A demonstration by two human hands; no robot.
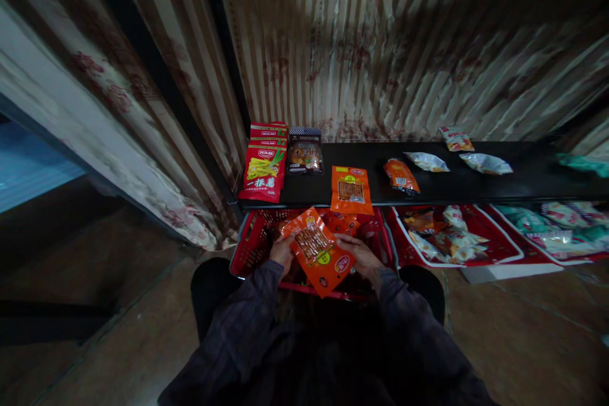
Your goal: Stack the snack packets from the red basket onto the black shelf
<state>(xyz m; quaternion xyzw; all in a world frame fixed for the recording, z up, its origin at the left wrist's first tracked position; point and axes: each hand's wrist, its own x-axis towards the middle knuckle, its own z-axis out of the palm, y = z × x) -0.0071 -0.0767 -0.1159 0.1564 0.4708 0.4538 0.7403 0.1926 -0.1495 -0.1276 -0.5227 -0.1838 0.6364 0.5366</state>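
The left hand and right hand grip opposite edges of an orange packet over a red basket, likely keeping it spread flat. A similar packet lies at the shelf's front edge, its printed face up, seemingly for easy viewing.

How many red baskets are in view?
3, in a row below the shelf: the left basket, the middle basket and the right basket, cut off by the frame. Others may be hidden.

The black shelf carries red packets; a dark pouch; two orange packets; pale packets.
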